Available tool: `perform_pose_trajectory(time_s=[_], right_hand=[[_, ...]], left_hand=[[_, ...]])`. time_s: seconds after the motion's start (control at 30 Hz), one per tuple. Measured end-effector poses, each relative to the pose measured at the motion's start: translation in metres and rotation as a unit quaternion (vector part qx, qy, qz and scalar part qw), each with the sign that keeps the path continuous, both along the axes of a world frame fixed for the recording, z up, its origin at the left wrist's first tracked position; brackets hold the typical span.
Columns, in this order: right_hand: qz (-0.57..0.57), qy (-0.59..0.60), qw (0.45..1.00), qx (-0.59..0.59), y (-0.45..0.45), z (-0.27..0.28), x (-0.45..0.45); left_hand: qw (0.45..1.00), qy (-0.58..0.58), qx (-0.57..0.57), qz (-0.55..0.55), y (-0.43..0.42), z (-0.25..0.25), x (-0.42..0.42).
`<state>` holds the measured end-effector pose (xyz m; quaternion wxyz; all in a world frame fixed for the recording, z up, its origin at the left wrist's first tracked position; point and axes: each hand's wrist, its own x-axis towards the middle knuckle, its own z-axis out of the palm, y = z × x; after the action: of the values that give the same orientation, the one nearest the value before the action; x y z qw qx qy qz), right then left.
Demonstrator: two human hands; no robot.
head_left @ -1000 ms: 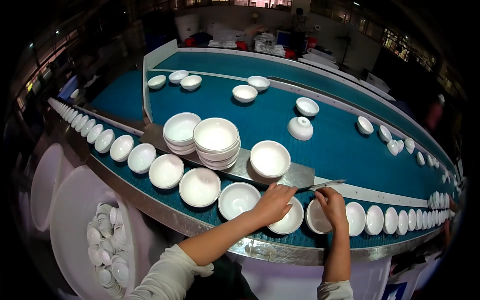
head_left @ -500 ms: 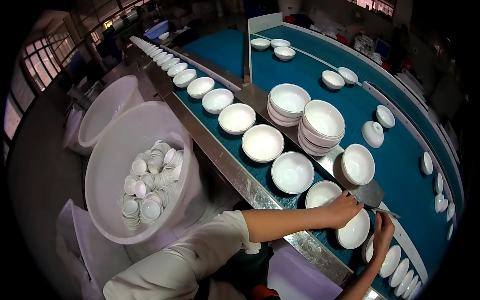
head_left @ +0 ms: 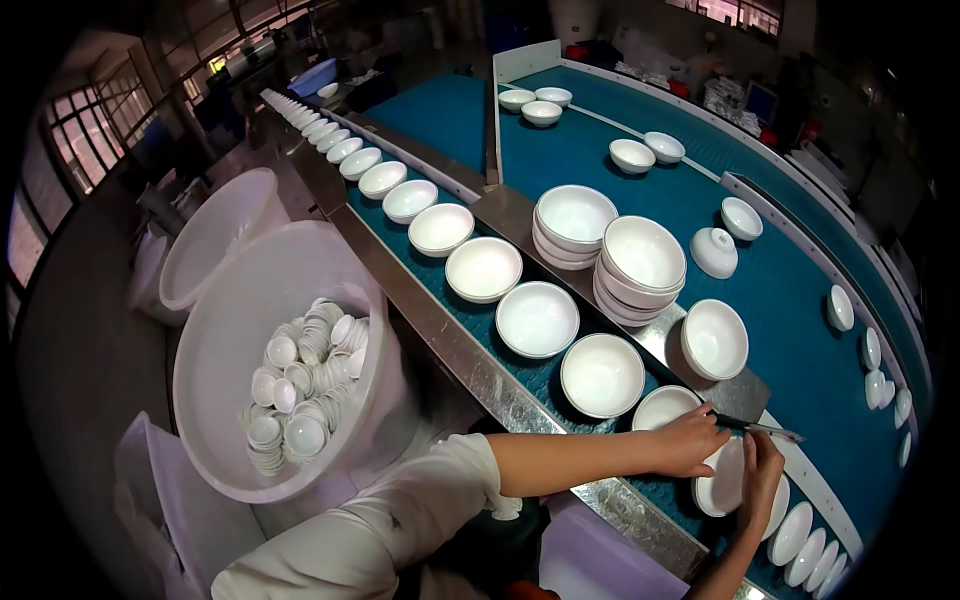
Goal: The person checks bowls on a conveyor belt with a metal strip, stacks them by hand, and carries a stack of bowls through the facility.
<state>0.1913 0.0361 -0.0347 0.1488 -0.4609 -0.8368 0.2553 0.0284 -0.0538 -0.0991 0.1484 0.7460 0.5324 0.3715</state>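
A thin knife-like tool with a dark handle and a metal blade spans the space between my hands, over the belt. My left hand has its curled fingers at the handle end. The fingers of my right hand close together around the middle of the tool, its tip sticking out past them. Beneath my hands, a white bowl lies on the blue belt, partly covered by the left fingers. Another white bowl sits just behind my left hand, and a single bowl stands on the metal plate beyond.
A row of white bowls runs along the near belt. Stacked bowls stand on the metal divider. More bowls, one overturned, ride the wide belt. A large tub of small dishes is at left.
The row of bowls on the near belt has shifted toward me, down and right. Bowls on the wide belt moved left in view. My left hand lowered slightly, showing more of the dark handle.
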Motion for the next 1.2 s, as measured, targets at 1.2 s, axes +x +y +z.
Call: perform_pose_trajectory(time_s=[1.2], right_hand=[[-0.024,-0.117,0.993,0.000,-0.013,0.019,-0.004]], left_hand=[[0.999,-0.039,0.006,-0.011,-0.017,0.022,-0.014]])
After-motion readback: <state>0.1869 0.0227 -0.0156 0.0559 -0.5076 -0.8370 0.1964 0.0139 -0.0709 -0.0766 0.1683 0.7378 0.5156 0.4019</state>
